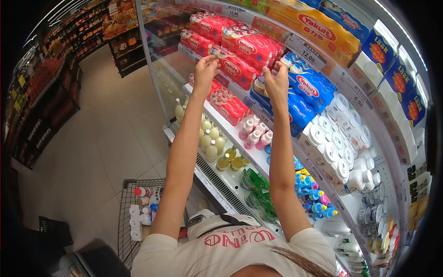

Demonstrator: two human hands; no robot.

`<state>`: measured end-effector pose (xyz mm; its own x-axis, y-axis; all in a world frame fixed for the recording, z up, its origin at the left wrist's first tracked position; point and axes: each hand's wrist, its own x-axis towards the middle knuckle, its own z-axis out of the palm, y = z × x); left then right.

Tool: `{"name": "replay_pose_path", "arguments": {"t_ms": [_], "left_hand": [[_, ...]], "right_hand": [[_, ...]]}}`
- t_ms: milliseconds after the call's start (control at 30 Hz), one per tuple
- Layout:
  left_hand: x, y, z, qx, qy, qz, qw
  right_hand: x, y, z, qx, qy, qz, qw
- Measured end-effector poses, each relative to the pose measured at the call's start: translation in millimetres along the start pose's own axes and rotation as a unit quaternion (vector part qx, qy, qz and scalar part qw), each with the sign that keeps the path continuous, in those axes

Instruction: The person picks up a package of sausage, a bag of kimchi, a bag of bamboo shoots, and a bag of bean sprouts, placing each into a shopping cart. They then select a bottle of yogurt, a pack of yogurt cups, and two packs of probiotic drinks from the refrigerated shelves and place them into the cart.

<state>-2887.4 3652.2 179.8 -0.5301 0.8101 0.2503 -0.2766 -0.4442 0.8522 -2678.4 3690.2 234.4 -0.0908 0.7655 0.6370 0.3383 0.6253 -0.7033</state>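
Note:
Both my arms reach out to a chilled shelf stacked with Yakult multipacks. My left hand is raised at the left end of the red Yakult packs, its fingers loosely curved with nothing held in them. My right hand is at the border between the red packs and the blue Yakult packs. Its thumb and index finger stand apart close to the red wrapping, and the other fingers are partly hidden. More red packs are stacked behind, between and beyond my hands.
A wire shopping cart holding groceries stands at my lower left. Price-label rails run along the shelf edges. Pink-capped bottles and pale bottles sit lower down; white tubs are at right. A tiled floor lies left.

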Motion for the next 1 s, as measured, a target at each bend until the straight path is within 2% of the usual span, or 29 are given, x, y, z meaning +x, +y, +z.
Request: {"name": "replay_pose_path", "arguments": {"t_ms": [100,167,267,367,400,467,500,533,667,767,800,900,933,1000], "left_hand": [[89,-17,9,0.091,0.026,0.067,0.993],[126,-22,18,0.129,0.033,0.077,0.988],[149,-28,31,0.145,0.044,0.067,0.986],[146,-10,42,0.119,0.014,0.01,0.993],[164,-24,36,0.147,0.01,0.018,0.989],[189,-49,25,0.115,-0.002,0.045,0.992],[189,-49,25,0.099,-0.009,0.061,0.993],[189,-48,24,0.105,-0.018,0.036,0.994],[184,-40,26,0.027,-0.035,-0.001,0.999],[174,-32,22,-0.114,-0.06,-0.013,0.992],[168,-28,21,-0.13,-0.066,-0.015,0.989],[105,15,29,-0.165,-0.059,-0.04,0.984],[100,11,18,-0.219,-0.14,0.006,0.966],[62,10,5,-0.271,-0.134,0.03,0.953]], "right_hand": [[27,30,23,-0.031,-0.01,-0.04,0.999],[29,16,25,-0.041,-0.005,-0.013,0.999],[36,24,36,-0.086,0.0,-0.011,0.996],[39,28,46,-0.136,0.035,-0.035,0.989],[41,24,47,-0.15,0.042,-0.03,0.987],[39,19,49,-0.162,0.052,-0.015,0.985],[40,16,49,-0.158,0.058,-0.008,0.986],[40,15,50,-0.155,0.064,-0.003,0.986],[30,9,58,-0.118,0.086,-0.074,0.986],[22,1,66,-0.08,0.082,-0.152,0.982],[16,-14,64,-0.113,0.083,-0.187,0.972],[-16,-40,67,-0.091,0.122,-0.262,0.953],[-29,-43,65,-0.063,0.117,-0.289,0.948],[-61,-49,52,-0.019,0.093,-0.326,0.941]]}}
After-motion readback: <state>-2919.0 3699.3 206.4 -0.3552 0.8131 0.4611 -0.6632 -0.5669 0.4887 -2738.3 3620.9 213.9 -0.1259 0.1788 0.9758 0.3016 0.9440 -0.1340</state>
